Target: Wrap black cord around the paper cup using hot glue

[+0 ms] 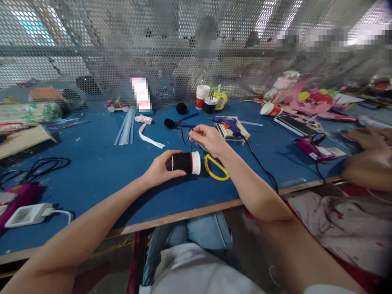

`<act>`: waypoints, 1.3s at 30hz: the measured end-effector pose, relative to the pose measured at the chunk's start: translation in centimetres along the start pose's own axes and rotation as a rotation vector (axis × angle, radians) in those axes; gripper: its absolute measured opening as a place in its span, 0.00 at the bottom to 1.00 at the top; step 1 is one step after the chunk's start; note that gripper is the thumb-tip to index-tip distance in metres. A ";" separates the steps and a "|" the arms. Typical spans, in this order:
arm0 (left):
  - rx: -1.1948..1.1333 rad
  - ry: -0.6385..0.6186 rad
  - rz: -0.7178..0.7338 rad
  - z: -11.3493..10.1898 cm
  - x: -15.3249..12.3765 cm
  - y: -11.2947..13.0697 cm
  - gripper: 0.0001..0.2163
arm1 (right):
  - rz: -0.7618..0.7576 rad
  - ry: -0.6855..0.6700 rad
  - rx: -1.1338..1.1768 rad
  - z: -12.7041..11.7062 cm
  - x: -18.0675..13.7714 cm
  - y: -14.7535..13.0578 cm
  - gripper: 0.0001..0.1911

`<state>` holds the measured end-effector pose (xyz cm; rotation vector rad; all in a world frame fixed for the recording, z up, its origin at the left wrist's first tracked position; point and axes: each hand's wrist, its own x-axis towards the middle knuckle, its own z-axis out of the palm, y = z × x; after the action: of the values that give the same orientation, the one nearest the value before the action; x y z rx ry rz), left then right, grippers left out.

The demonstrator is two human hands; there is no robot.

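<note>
My left hand (159,168) grips a paper cup (196,163) lying on its side above the blue table, its white mouth facing right. Black yarn (183,162) covers most of the cup's wall, with a thin red band showing near the mouth. Just above the cup, my right hand (208,139) pinches a strand of the black yarn and holds it upward. The strand appears to lead back to a small black yarn ball (169,123). Yellow-handled scissors (217,168) lie to the right of the cup, their blades partly hidden by my right hand.
A blue glue gun (228,124) rests on a stack of wooden sticks, its cord running to the table's front edge. Paper cups (203,94), clear glue sticks (125,128) and white ribbon (150,141) stand or lie farther back. Another person's arm (367,163) is at right.
</note>
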<state>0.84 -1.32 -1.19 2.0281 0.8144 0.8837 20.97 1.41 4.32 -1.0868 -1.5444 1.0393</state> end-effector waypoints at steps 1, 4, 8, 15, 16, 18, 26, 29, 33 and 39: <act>-0.010 0.002 -0.021 0.0 0.0 0.0 0.29 | -0.001 0.010 -0.007 0.0 0.1 0.1 0.13; -0.034 -0.004 -0.063 -0.1 0.0 0.1 0.29 | -0.005 0.023 -0.037 -0.2 0.2 0.4 0.13; -0.038 -0.016 -0.054 -0.2 -0.1 0.1 0.28 | -0.026 0.036 -0.078 -0.3 0.4 0.7 0.14; 0.031 -0.032 0.031 -0.3 -0.2 0.4 0.28 | -0.039 0.001 -0.138 0.0 0.4 1.2 0.12; 0.040 -0.032 0.046 -0.3 -0.2 0.5 0.28 | -0.035 -0.004 -0.148 0.1 0.4 1.2 0.12; 0.066 -0.026 0.077 -0.3 -0.2 0.6 0.28 | -0.019 -0.015 -0.175 0.3 0.3 1.3 0.11; 0.113 0.034 0.166 -0.3 -0.3 0.6 0.28 | 0.030 -0.050 -0.245 0.5 0.2 1.6 0.10; 0.142 0.053 0.208 -0.4 -0.2 0.7 0.27 | 0.043 -0.077 -0.249 0.6 0.2 1.8 0.10; 0.209 0.073 0.290 -0.6 -0.2 0.8 0.27 | 0.081 -0.086 -0.237 0.7 0.0 1.6 0.10; 0.327 0.067 0.338 -0.9 -0.2 0.9 0.26 | 0.080 -0.141 -0.218 0.8 -0.2 1.4 0.11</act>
<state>0.22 -1.57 -0.13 2.4852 0.6967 1.0643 20.47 1.46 2.79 -1.2558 -1.7714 1.0377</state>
